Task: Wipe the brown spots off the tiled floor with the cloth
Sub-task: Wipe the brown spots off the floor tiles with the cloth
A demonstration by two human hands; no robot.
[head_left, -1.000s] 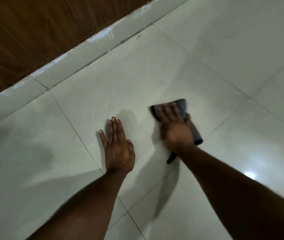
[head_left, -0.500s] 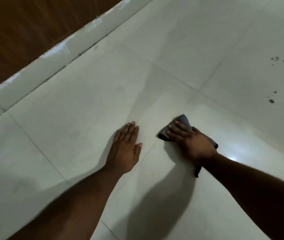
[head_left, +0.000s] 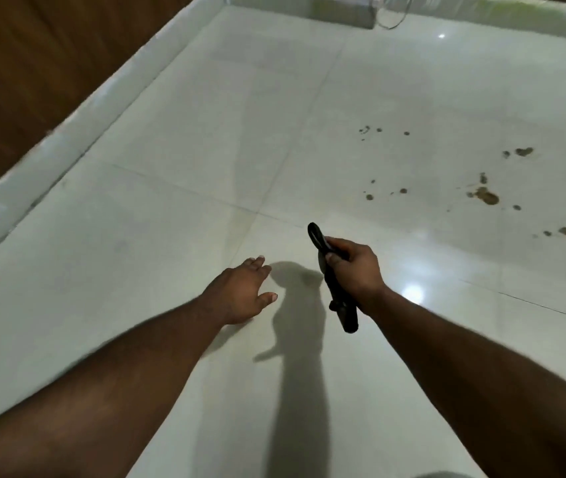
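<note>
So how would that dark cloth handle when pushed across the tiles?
Probably floppy: the cloth hangs bunched from the right hand. Likely light, as few fingers grip it. It may slide easily, since the tiled floor looks glossy.

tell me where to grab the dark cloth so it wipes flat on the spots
The right hand grips the cloth bunched into a roll at its middle, both ends sticking out. Probably better to open it out and lay flat fingers on top of its centre, coming from above, since a roll touches little floor. The brown spots lie ahead to the right.

Home interior: tiled floor (head_left: 205, 139), wooden wall (head_left: 33, 56)
</note>
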